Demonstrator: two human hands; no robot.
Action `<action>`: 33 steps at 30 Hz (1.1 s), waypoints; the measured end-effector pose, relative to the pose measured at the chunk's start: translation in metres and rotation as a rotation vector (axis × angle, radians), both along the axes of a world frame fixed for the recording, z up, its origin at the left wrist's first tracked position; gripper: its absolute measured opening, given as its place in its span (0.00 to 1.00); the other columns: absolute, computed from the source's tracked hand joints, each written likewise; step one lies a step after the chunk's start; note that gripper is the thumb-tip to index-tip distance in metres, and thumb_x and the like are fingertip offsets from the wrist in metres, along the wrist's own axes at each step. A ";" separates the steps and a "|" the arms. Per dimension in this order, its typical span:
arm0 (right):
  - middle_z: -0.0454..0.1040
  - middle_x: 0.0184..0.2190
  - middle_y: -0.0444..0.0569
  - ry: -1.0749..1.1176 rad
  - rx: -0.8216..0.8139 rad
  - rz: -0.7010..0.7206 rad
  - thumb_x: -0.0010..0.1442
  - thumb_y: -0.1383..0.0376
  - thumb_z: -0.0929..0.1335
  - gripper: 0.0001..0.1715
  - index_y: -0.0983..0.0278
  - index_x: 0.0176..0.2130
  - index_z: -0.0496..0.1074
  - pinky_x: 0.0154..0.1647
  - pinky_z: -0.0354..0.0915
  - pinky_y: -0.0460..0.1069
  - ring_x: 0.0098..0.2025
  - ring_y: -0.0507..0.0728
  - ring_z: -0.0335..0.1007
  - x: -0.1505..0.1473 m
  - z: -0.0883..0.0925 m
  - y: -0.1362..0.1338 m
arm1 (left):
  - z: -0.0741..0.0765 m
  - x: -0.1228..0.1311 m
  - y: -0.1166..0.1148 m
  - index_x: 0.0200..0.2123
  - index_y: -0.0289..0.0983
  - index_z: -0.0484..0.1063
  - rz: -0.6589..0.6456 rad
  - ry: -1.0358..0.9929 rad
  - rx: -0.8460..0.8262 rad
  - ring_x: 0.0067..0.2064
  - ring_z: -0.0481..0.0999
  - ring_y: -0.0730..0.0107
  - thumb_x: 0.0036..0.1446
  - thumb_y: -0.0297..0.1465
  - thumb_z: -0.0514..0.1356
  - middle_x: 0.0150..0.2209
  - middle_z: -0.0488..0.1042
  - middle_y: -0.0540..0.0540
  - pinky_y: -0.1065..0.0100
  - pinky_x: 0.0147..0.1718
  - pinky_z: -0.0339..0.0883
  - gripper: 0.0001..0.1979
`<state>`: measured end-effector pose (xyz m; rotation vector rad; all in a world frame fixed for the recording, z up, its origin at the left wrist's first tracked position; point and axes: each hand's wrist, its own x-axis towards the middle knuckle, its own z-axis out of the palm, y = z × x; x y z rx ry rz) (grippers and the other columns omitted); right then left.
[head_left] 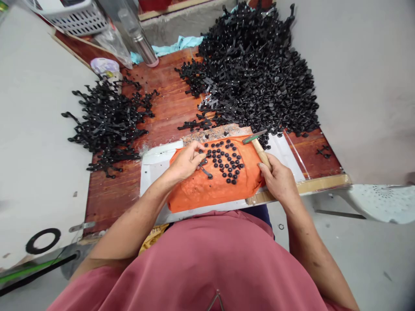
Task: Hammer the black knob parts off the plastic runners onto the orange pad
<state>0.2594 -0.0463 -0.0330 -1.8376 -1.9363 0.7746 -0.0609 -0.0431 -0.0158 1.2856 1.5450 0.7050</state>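
My right hand [279, 178] is closed round the wooden handle of a hammer [261, 153]. The hammer's narrow head, partly green, points up and lies over the far right corner of an orange cloth-covered pad [191, 196]. My left hand [187, 161] has its thumb and fingers pinched together at a small black part, mostly hidden by the fingertips. Just below those fingertips lies a black strip with round ends [206, 172]. Several small black round caps [227, 166] are spread over the pad, right of my left hand.
A large heap of black parts [259, 73] covers the back right of the reddish wooden table [165, 90]. A smaller pile of black strips [110, 119] is at the left. Behind stand a steel flask [145, 48] and a white basket [78, 19]. A white stool [382, 203] is at the right.
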 end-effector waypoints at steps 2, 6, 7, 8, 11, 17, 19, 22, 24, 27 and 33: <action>0.85 0.42 0.53 0.038 -0.007 0.006 0.71 0.53 0.63 0.29 0.59 0.64 0.74 0.40 0.69 0.54 0.41 0.66 0.80 0.001 0.000 -0.001 | 0.002 -0.002 0.001 0.45 0.42 0.66 -0.039 0.006 0.005 0.25 0.71 0.72 0.62 0.36 0.61 0.25 0.69 0.56 0.73 0.26 0.63 0.10; 0.85 0.46 0.54 -0.001 0.045 -0.012 0.72 0.52 0.61 0.34 0.59 0.71 0.68 0.41 0.73 0.56 0.39 0.65 0.82 0.001 0.011 -0.008 | 0.004 -0.007 0.002 0.44 0.42 0.66 -0.113 -0.003 -0.011 0.23 0.68 0.73 0.62 0.34 0.61 0.23 0.66 0.58 0.73 0.26 0.59 0.09; 0.85 0.49 0.55 -0.031 0.080 -0.003 0.72 0.52 0.62 0.34 0.58 0.72 0.67 0.43 0.73 0.57 0.41 0.66 0.83 -0.001 0.016 -0.010 | 0.004 -0.008 0.003 0.44 0.42 0.66 -0.123 0.002 -0.014 0.23 0.67 0.72 0.62 0.34 0.61 0.22 0.65 0.58 0.73 0.25 0.58 0.09; 0.84 0.53 0.55 -0.051 0.114 0.021 0.73 0.53 0.62 0.35 0.56 0.73 0.65 0.45 0.74 0.58 0.44 0.66 0.83 -0.003 0.022 -0.013 | 0.003 -0.009 0.003 0.44 0.42 0.66 -0.132 0.008 -0.017 0.23 0.67 0.72 0.62 0.34 0.60 0.22 0.65 0.58 0.73 0.25 0.57 0.09; 0.82 0.57 0.52 -0.025 0.154 0.150 0.74 0.55 0.63 0.33 0.53 0.73 0.66 0.48 0.75 0.57 0.48 0.65 0.84 -0.013 0.037 -0.018 | 0.001 -0.011 0.006 0.44 0.42 0.66 -0.146 0.023 -0.015 0.23 0.66 0.71 0.61 0.33 0.60 0.21 0.65 0.57 0.72 0.24 0.54 0.08; 0.84 0.54 0.49 0.027 0.147 0.330 0.75 0.57 0.62 0.32 0.50 0.74 0.64 0.46 0.78 0.57 0.47 0.64 0.84 -0.037 0.047 -0.017 | 0.004 -0.008 0.009 0.43 0.41 0.70 -0.156 0.070 0.055 0.22 0.62 0.72 0.61 0.31 0.59 0.20 0.62 0.58 0.72 0.24 0.52 0.07; 0.83 0.56 0.50 0.021 0.197 0.335 0.76 0.57 0.61 0.33 0.50 0.75 0.61 0.46 0.78 0.57 0.47 0.63 0.84 -0.043 0.047 -0.016 | 0.006 -0.007 0.009 0.43 0.41 0.70 -0.168 0.048 0.069 0.22 0.61 0.73 0.61 0.30 0.60 0.20 0.62 0.58 0.72 0.24 0.52 0.06; 0.84 0.50 0.52 -0.098 0.222 0.378 0.76 0.58 0.60 0.33 0.50 0.76 0.61 0.42 0.78 0.55 0.41 0.63 0.84 -0.052 0.046 -0.016 | 0.008 -0.008 0.009 0.43 0.41 0.69 -0.194 0.029 0.064 0.23 0.63 0.73 0.60 0.30 0.60 0.21 0.63 0.58 0.72 0.24 0.53 0.07; 0.85 0.43 0.51 -0.215 0.208 0.426 0.76 0.59 0.60 0.32 0.50 0.75 0.62 0.37 0.78 0.55 0.36 0.63 0.83 -0.056 0.045 -0.017 | 0.008 -0.009 0.010 0.43 0.42 0.69 -0.205 0.038 0.061 0.23 0.64 0.72 0.60 0.30 0.61 0.21 0.64 0.58 0.71 0.25 0.54 0.07; 0.85 0.45 0.52 -0.221 0.251 0.419 0.76 0.59 0.59 0.34 0.50 0.77 0.58 0.37 0.78 0.54 0.37 0.62 0.83 -0.058 0.044 -0.017 | 0.006 -0.011 0.011 0.41 0.42 0.70 -0.199 0.055 0.077 0.24 0.64 0.72 0.58 0.29 0.61 0.22 0.66 0.57 0.71 0.26 0.56 0.07; 0.84 0.36 0.51 -0.305 0.259 0.462 0.75 0.58 0.59 0.34 0.49 0.76 0.59 0.30 0.75 0.53 0.29 0.61 0.80 -0.058 0.048 -0.014 | 0.004 -0.013 0.012 0.41 0.42 0.72 -0.191 0.063 0.103 0.27 0.67 0.70 0.57 0.28 0.62 0.24 0.66 0.56 0.71 0.29 0.59 0.08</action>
